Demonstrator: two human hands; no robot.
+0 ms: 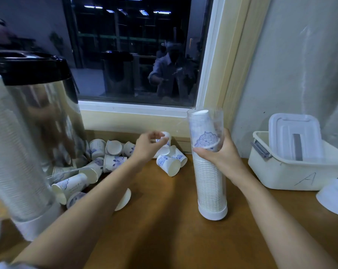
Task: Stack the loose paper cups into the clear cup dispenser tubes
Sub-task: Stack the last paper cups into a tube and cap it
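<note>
A clear dispenser tube stands upright on the wooden table, nearly full of stacked white cups. Its top cup, white with a blue print, sits tilted inside. My right hand grips the tube around its upper half. Several loose paper cups lie tumbled along the wall at the back left. My left hand reaches over them, with its thumb and fingers loosely spread at a cup standing by the wall and nothing visibly held. One more cup lies half hidden under my left forearm.
A second cup-filled tube stands blurred at the near left, in front of a steel urn with a black lid. A white bin marked A with a lid inside stands at the right, a white container in front of it. A window is behind.
</note>
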